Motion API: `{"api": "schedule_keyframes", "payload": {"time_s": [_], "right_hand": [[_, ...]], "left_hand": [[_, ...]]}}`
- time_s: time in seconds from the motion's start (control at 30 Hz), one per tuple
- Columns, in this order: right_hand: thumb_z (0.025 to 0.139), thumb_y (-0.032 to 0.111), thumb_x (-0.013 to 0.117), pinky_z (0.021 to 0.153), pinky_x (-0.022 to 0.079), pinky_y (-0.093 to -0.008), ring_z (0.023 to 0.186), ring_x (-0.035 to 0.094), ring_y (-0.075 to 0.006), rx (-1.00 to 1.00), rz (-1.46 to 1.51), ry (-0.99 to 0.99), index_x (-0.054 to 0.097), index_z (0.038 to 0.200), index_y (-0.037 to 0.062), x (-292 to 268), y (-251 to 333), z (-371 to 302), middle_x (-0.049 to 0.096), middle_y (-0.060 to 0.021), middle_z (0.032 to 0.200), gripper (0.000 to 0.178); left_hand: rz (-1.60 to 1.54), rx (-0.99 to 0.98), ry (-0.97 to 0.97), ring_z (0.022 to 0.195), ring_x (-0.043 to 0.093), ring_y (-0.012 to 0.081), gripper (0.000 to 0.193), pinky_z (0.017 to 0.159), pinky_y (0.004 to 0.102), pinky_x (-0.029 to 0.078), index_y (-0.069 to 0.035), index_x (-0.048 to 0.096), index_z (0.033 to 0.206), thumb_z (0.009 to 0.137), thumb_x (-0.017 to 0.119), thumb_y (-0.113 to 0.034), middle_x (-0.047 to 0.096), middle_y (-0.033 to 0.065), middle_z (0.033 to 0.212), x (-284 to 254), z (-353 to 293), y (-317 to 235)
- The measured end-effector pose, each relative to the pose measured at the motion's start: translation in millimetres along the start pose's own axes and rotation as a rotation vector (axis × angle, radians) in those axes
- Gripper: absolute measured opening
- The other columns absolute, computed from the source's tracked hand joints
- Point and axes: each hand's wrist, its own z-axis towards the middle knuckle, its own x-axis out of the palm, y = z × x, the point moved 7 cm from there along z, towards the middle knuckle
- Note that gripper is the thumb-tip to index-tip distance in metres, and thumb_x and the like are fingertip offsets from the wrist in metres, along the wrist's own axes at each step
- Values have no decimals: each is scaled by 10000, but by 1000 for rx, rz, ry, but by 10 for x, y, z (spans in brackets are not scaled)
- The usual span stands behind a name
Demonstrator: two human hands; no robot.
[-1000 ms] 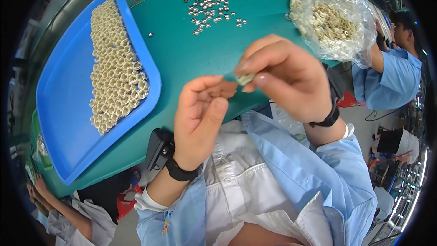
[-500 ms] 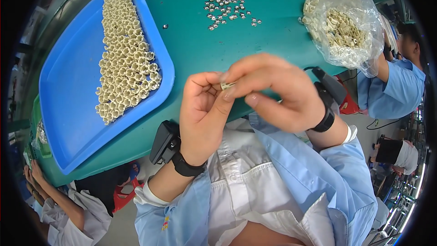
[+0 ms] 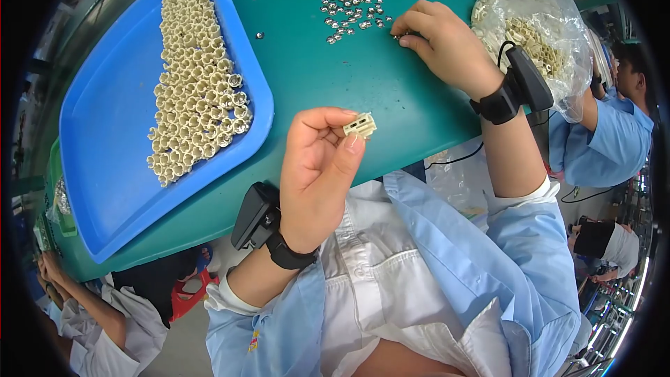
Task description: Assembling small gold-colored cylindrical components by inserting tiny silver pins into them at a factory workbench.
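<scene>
My left hand (image 3: 317, 174) pinches a cream plastic part (image 3: 361, 125) between thumb and forefinger. The part is short and ribbed, with dark slots in its side, and is held up over the near edge of the green table. Out to the right, my right hand (image 3: 450, 49) reaches down to the tabletop. Its thumb and forefinger close on a small shiny metal piece (image 3: 396, 37), mostly hidden by the fingertips. Beside it lies a loose scatter of silver, domed metal pieces (image 3: 349, 7).
A blue tray (image 3: 105, 167) on the left carries many cream crown-shaped parts (image 3: 195, 91) in a packed block. At the right stands a clear plastic bag (image 3: 565, 42) of cream parts, close to my right wrist. A lone metal piece (image 3: 259, 35) lies near the tray. Other people sit at both sides.
My right hand has left the plastic part and moved away to the far right, down to the metal pieces. My left hand keeps the part, now more fully in sight.
</scene>
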Motion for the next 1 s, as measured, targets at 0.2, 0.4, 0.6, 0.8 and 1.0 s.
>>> {"api": "schedule_keyframes", "payload": {"time_s": [0.2,0.4,0.6,0.8,1.0], "right_hand": [[751,46,574,699,417,-337,798,503,-271,18,28,47,509,816,31,21,-28,18,510,-92,802,93],[757,44,574,668,416,-311,770,510,-242,-54,-19,-12,493,822,24,-15,21,-18,507,-92,785,106],[792,53,570,607,415,-243,693,525,-128,143,230,-73,486,821,19,-72,-57,-97,527,-43,766,95],[828,60,558,605,417,-195,681,507,-54,307,629,-22,554,934,7,-43,-116,-149,564,10,827,118],[843,83,552,627,427,-194,693,518,-65,339,870,26,585,987,-1,-47,116,-195,584,-6,844,170]], "left_hand": [[4,1,6,853,473,102,226,754,232,386,-20,421,1082,876,492,-80,489,54,970,17,11,-14],[1,-14,-9,838,455,76,221,746,209,377,-27,413,1080,886,493,-97,474,30,923,13,3,-1],[-4,-16,-11,874,485,95,207,784,231,400,-24,410,1083,902,462,-109,487,44,954,-14,1,-1],[5,12,-42,852,503,99,197,783,239,408,-21,409,1081,918,429,-130,503,53,965,-54,4,-10],[14,30,-51,826,506,94,199,766,237,409,-21,415,1069,930,404,-164,516,52,939,-97,7,-1]]}}
